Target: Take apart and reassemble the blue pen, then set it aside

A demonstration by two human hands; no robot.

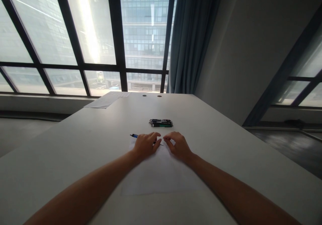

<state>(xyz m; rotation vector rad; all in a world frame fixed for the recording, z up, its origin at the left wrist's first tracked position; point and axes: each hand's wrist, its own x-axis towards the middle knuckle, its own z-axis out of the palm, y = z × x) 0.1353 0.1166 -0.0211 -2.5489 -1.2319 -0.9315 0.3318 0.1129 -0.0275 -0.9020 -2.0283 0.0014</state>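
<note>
1. Blue pen (134, 135): from my end of the feed, it runs slantwise through the curl of the left hand (146, 144), clip end out to the hand's left, thin tip out to its right.
2. I judge that hand to be loosely gripping the pen, though its thumb and forefinger tips stand apart.
3. Just beside it, the right hand (179, 146) is bent inward, fingertips near the pen's tip. I can't make out whether they pinch anything small.
4. My worry is the loose grip: a knock from the right fingers could turn the pen or let it roll. Any tiny part between the hands could drop unnoticed, since the backlight leaves them dim.
5. Under the hands and toward the wearer lies a sheet of paper (161, 178), which a dragging wrist might shift.
6. Just beyond the hands sits a group of pens (161, 123), side by side on the white table (213, 141).
7. Farther off, ahead and left, are loose papers (103, 101); past the table, bright windows (148, 27), with a blue curtain (192, 33) ahead and right.
</note>
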